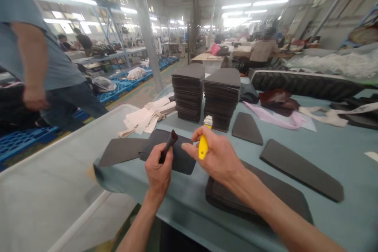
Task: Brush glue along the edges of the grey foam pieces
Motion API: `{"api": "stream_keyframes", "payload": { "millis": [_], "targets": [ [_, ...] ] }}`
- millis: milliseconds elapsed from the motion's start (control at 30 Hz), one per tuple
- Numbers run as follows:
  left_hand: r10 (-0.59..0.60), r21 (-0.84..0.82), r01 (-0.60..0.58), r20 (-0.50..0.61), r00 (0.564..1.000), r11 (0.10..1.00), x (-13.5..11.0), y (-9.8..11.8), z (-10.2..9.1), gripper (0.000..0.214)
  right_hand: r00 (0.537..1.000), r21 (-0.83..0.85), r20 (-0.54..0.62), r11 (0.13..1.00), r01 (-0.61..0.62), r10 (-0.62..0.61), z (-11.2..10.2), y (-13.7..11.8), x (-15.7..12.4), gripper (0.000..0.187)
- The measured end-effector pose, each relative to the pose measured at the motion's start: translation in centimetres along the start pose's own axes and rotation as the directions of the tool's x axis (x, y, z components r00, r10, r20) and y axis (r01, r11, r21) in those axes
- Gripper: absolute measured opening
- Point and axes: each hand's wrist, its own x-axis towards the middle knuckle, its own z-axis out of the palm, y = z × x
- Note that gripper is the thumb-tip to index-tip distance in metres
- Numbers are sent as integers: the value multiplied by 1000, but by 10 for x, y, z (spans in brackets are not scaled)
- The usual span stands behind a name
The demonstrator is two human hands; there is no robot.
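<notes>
My left hand (158,167) is closed around a small dark strip of material (169,143) that sticks up from the fist. My right hand (217,153) grips a yellow-handled brush (203,143) with pale bristles at its top. Both hands hover above a dark grey foam panel (177,153) lying on the blue-green table (325,220). Another flat panel (121,151) lies to its left. A stack of dark panels (271,199) sits under my right forearm.
Two tall stacks of grey panels (206,96) stand behind my hands, beside a pile of cream fabric pieces (149,116). Single panels (301,169) lie to the right. A white table (44,189) adjoins on the left. A person in a blue shirt (35,47) stands far left.
</notes>
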Motion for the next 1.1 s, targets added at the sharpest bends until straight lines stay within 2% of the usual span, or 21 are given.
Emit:
{"api": "stream_keyframes", "payload": {
  "millis": [100,200,300,367,433,500,533,600,667,767,867,1033,1100],
  "targets": [
    [44,-40,-44,9,999,998,-11,4,6,34,999,-54,30,998,-12,13,24,-19,14,28],
    [32,-85,-30,25,999,996,-17,9,11,34,999,-66,33,998,13,-10,44,-23,23,19],
    [-55,-137,56,11,998,989,-21,17,8,42,998,-32,32,997,64,-63,50,-19,31,18],
    [-177,-189,165,-50,983,968,-27,22,-1,55,994,4,19,994,110,-110,46,-16,36,20],
    [-351,-272,302,-151,924,914,-35,25,-13,60,987,38,3,986,161,-161,36,-15,39,15],
    [-536,-390,433,-207,819,813,-45,27,-25,59,972,104,-39,966,235,-232,25,-17,41,7],
    [-616,-454,488,-192,764,746,-49,29,-29,60,960,146,-75,949,278,-270,20,-19,42,5],
    [-736,-564,581,-74,673,587,-54,34,-32,69,931,221,-159,908,357,-328,9,-25,43,5],
    [-794,-630,654,95,601,420,-53,43,-29,74,908,255,-228,878,405,-352,-1,-32,43,6],
    [-809,-654,728,307,502,203,-42,62,-16,60,874,246,-293,853,461,-388,-20,-41,40,5],
    [-779,-626,778,464,422,49,-27,81,0,43,839,189,-321,839,511,-438,-44,-47,32,8],
    [-668,-510,853,674,315,-112,-10,105,14,53,852,137,-325,871,471,-410,-80,-44,11,15],
    [-652,-482,867,699,295,-125,-8,108,15,42,858,114,-341,889,443,-384,-90,-34,2,15]
  ]
}}
